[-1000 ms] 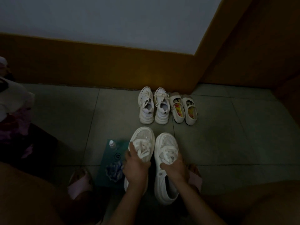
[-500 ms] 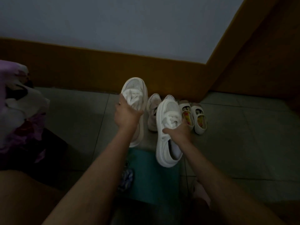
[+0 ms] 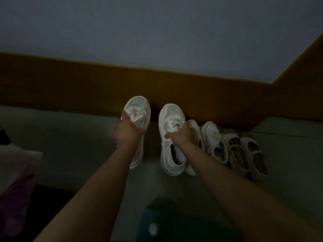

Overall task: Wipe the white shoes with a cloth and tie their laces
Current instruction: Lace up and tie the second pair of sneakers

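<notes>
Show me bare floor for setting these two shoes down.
Bare tile lies left of the left hand, between baseboard and fabric pile; more lies right of the slip-ons. It is crowded by the right hand, beside the laced sneakers.

Left hand (image 3: 128, 131) gripping one white sneaker (image 3: 138, 119) by its laces, right hand (image 3: 183, 135) gripping the other (image 3: 172, 151), toes at brown baseboard (image 3: 70, 88), beside lace-up pair (image 3: 212, 144), slip-ons (image 3: 246, 154)

Two white, thick-soled shoes sit side by side but apart, mesh toes pointing away from the person. The left hand (image 3: 128, 131) grips the left shoe (image 3: 138, 105) at its wide white laces (image 3: 138, 117). The right hand (image 3: 183, 135) grips the right shoe (image 3: 172, 113) likewise.
</notes>
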Available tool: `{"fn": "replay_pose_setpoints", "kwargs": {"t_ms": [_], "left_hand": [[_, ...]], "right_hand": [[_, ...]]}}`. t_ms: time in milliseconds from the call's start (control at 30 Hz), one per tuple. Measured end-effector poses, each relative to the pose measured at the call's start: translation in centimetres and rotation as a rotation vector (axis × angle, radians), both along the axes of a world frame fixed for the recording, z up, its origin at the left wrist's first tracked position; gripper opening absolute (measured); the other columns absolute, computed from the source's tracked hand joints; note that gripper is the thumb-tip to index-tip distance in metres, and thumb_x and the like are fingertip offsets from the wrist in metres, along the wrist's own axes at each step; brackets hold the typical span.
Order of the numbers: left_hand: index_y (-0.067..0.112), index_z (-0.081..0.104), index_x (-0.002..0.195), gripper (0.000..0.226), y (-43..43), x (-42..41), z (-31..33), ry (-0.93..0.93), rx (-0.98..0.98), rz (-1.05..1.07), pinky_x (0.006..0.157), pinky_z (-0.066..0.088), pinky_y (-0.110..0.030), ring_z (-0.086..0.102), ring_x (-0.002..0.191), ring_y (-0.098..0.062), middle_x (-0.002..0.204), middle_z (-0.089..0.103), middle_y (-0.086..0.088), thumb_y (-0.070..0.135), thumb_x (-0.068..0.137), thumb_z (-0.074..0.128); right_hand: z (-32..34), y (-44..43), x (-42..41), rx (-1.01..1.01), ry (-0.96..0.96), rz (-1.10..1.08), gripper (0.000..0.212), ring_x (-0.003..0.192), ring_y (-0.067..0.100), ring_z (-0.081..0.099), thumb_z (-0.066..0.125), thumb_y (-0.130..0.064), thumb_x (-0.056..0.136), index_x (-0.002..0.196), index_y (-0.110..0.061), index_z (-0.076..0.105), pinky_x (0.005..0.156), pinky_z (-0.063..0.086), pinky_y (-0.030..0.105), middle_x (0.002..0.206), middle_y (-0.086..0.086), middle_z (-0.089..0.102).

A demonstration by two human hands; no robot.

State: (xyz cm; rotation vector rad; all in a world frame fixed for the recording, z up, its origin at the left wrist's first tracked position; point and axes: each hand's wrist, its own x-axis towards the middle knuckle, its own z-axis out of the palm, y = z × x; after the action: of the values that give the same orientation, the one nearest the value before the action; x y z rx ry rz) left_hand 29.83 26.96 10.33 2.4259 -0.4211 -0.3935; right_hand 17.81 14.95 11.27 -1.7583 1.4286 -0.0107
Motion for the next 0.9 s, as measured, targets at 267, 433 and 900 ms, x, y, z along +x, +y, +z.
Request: {"fn": "replay_pose_setpoints", "kwargs": {"t_ms": [267, 433, 900], "left_hand": [[0.019, 0.017, 0.145, 0.098, -0.2, 1.0, -9.6, 0.160, 0.038, 0.024, 0.089, 0.050, -0.050, 0.052, 0.114, -0.035, 0.132, 0.044, -0.017, 0.030, 0.069, 0.079], [0.016, 0.015, 0.147, 0.101, -0.6, 0.6, -13.3, 0.177, 0.042, 0.061, 0.093, 0.047, -0.050, 0.048, 0.117, -0.037, 0.136, 0.040, -0.020, 0.029, 0.070, 0.079], [0.011, 0.010, 0.148, 0.102, -6.5, -0.1, -14.2, 0.134, 0.203, 0.014, 0.095, 0.044, -0.045, 0.047, 0.119, -0.037, 0.141, 0.035, -0.021, 0.041, 0.074, 0.073]], "right_hand": [[-7.5, -0.9, 4.2, 0.015, 0.121, -0.009, 0.098, 0.128, 0.036, 0.041, 0.079, -0.033, 0.067, 0.144, -0.015, 0.022, 0.100, 0.042, 0.047, 0.143, 0.013, 0.036], [-10.6, -1.7, 4.8, 0.024, 0.163, -0.004, 0.098, 0.132, 0.036, 0.037, 0.078, -0.032, 0.071, 0.146, -0.013, 0.018, 0.101, 0.039, 0.045, 0.147, 0.014, 0.033], [-13.1, -3.8, 4.7, 0.028, 0.261, 0.038, 0.103, 0.137, 0.036, 0.028, 0.072, -0.041, 0.077, 0.149, -0.011, 0.005, 0.105, 0.035, 0.046, 0.153, 0.015, 0.022]]}}
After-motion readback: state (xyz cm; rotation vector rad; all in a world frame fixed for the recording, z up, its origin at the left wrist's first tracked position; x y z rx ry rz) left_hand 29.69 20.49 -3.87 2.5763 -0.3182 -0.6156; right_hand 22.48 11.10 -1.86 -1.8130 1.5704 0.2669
